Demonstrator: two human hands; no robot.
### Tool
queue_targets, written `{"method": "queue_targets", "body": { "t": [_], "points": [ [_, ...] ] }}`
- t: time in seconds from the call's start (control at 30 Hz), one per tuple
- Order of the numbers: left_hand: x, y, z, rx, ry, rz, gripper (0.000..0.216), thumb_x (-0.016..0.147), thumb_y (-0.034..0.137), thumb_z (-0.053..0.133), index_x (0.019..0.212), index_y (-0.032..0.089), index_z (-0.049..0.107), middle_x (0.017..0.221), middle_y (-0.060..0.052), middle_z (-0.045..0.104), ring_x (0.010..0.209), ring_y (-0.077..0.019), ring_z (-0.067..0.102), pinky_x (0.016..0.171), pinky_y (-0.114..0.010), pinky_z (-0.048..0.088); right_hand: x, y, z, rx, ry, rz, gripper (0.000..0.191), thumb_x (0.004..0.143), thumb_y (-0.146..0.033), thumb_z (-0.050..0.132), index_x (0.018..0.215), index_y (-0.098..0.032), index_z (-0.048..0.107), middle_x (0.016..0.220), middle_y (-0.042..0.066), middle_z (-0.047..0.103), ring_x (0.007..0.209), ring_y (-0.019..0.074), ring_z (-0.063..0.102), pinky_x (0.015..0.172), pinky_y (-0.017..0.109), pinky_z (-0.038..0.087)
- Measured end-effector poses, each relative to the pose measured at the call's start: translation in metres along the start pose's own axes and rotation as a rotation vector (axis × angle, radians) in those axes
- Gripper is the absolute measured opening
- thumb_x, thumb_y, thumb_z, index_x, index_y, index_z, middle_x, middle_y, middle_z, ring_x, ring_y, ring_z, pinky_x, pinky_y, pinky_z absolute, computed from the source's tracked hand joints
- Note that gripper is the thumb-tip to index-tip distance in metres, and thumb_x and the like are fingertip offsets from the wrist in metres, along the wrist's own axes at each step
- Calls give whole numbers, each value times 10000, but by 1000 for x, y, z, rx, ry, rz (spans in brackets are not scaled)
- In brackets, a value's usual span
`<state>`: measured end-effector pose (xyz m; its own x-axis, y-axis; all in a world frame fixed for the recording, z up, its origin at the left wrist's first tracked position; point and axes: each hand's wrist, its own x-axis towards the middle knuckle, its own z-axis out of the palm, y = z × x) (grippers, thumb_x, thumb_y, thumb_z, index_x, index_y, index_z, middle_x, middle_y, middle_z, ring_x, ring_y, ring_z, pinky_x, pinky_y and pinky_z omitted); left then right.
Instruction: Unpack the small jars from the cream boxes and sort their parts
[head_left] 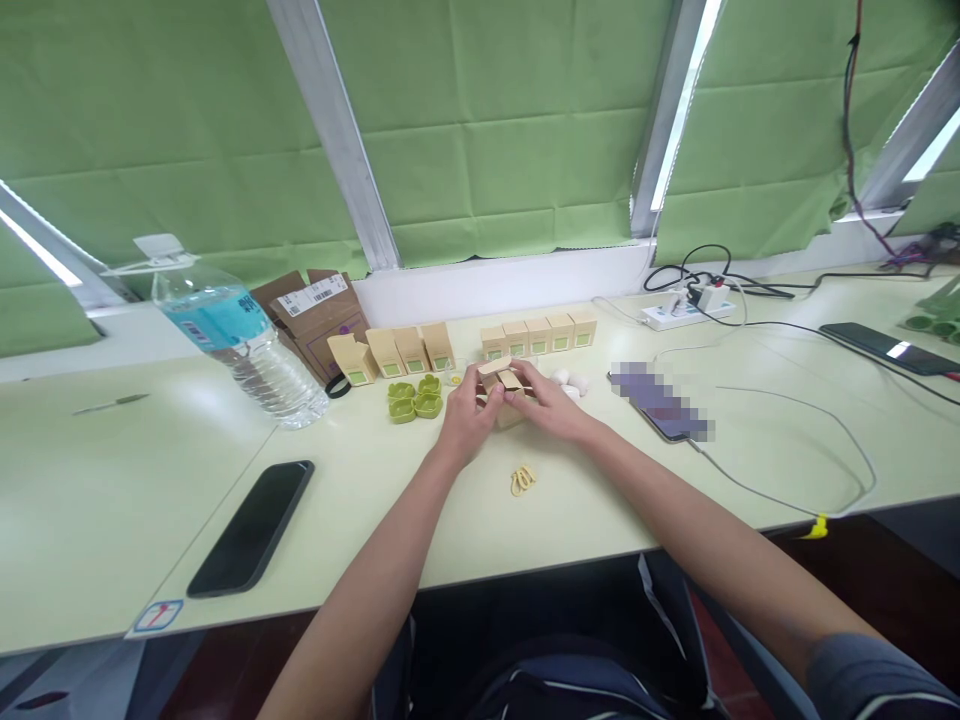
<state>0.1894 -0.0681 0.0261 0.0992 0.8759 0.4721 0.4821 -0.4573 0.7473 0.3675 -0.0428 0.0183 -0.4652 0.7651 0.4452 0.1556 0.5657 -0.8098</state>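
Note:
Between my two hands is a small tan cardboard box [511, 416] with its top flaps raised. My left hand [472, 412] grips its left side, and my right hand [549, 402] grips its right side, with both thumbs at the front near the flaps. What the box contains cannot be made out. Just left of my left hand sit several green flower-shaped cups [415, 398]. Small white rounded pieces [571, 382] lie beyond my right hand, partly covered by it. On the table in front of the box is a little pile of yellow loops [523, 480].
Small tan boxes stand in a left row [393, 353] and a right row [538, 335] at the back. A large water bottle [247, 340] leans near a brown carton [319, 315]. Phones [251, 528] lie on both sides. A power strip [686, 308] with cables is back right.

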Motion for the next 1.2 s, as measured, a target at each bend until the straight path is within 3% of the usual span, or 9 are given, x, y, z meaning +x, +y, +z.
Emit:
{"method": "queue_targets", "body": {
  "t": [0.2,0.37,0.6,0.93,1.2],
  "points": [
    [0,0,0,38,-32,10,442,968,423,484,1377,254,473,1100,-49,703,891,-192,663,811,-340,525,0,-2,0,76,60,44,392,959,-458,532,1299,-261,525,1285,83,660,1197,231,624,1016,449,523],
    [1,-1,-1,-17,-13,-23,431,993,451,422,1368,242,467,1092,-62,706,832,-178,664,786,-335,529,1,3,0,31,116,84,385,967,-461,526,1298,-265,523,1260,89,676,1162,228,647,993,446,533],
    [1,2,1,-104,-53,-57,567,892,478,617,1373,238,440,1199,-101,681,928,-198,682,748,-312,556,0,3,0,-60,109,50,430,989,-483,475,1360,-267,493,1272,93,671,1168,243,643,982,451,527],
    [3,-7,4,-104,-2,-67,501,898,427,608,1320,209,449,1162,-123,697,865,-189,703,705,-303,563,0,2,-3,-143,108,21,466,1021,-500,377,1404,-249,464,1181,82,696,1112,246,648,996,450,486],
    [2,-3,4,-96,23,-82,598,836,416,688,1350,233,443,1118,-108,715,1004,-237,696,695,-302,576,0,6,-3,-174,122,33,472,1026,-505,343,1412,-262,463,1228,84,676,1101,250,642,971,441,489]
  ]
}}
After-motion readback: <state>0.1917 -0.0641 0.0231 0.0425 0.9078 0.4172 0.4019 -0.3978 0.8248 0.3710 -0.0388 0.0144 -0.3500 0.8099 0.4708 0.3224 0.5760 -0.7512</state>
